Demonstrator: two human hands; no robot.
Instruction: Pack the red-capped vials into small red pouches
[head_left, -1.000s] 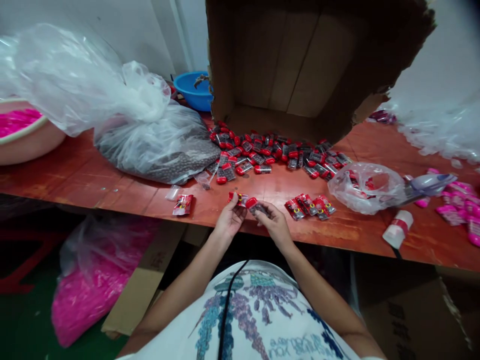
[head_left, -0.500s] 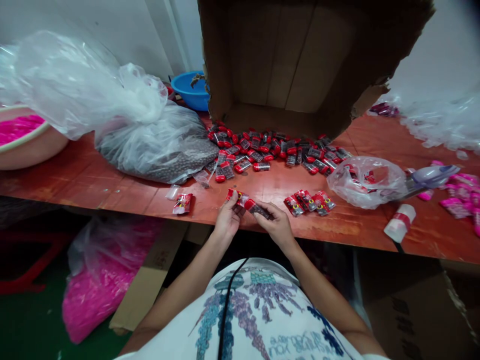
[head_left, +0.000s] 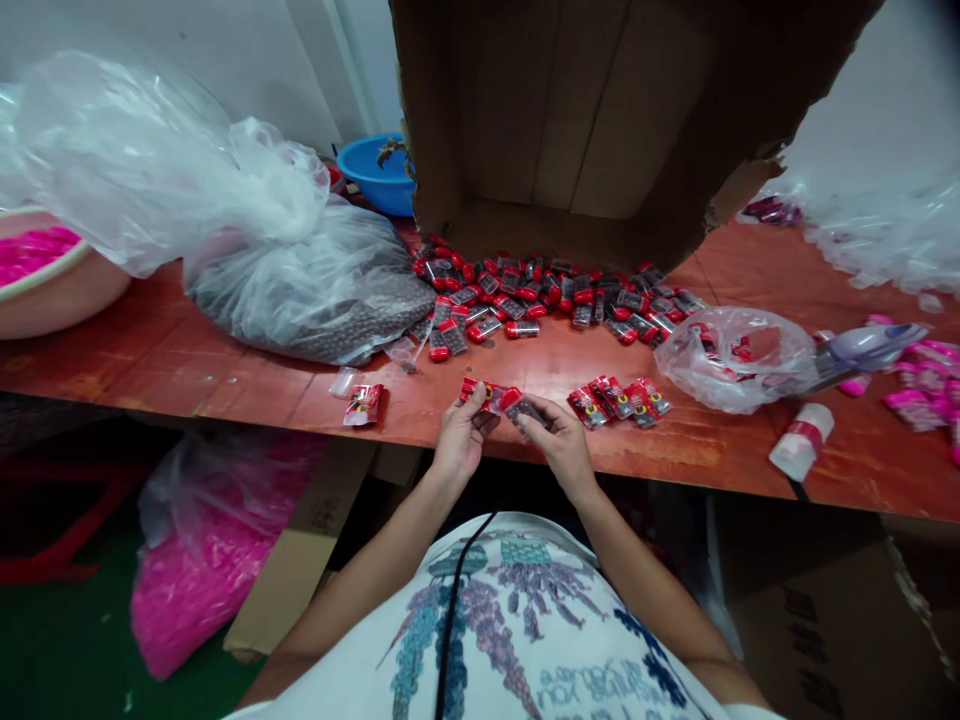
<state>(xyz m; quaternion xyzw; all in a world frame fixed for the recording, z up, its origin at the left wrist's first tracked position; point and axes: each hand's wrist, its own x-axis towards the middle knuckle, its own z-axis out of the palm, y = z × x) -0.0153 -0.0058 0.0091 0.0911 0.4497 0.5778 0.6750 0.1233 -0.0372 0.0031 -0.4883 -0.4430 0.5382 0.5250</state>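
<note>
My left hand (head_left: pixel 460 436) is closed on a small red printed packet (head_left: pixel 480 391), thumb on top. My right hand (head_left: pixel 559 440) grips a small clear container with a red cap (head_left: pixel 520 405) and dark contents. The capped end meets the packet's right end; whether it is inside the packet I cannot tell. Several red packets (head_left: pixel 616 400) lie to the right of my hands, and another red packet (head_left: pixel 364 404) lies to the left. Behind my hands spreads a heap of red-capped containers (head_left: pixel 525 300).
A cardboard box (head_left: pixel 585 110) lies tipped behind the heap. To the left sit a plastic bag of dark beads (head_left: pixel 315 300) and a blue basin (head_left: pixel 379 175). On the right are a clear bag of red packets (head_left: pixel 735 360), a white roll (head_left: pixel 802 442) and pink items (head_left: pixel 926 385).
The red-capped container and the packet have shifted slightly right, with the cap now closer against the packet's end. Both hands keep their hold. The view has moved a little.
</note>
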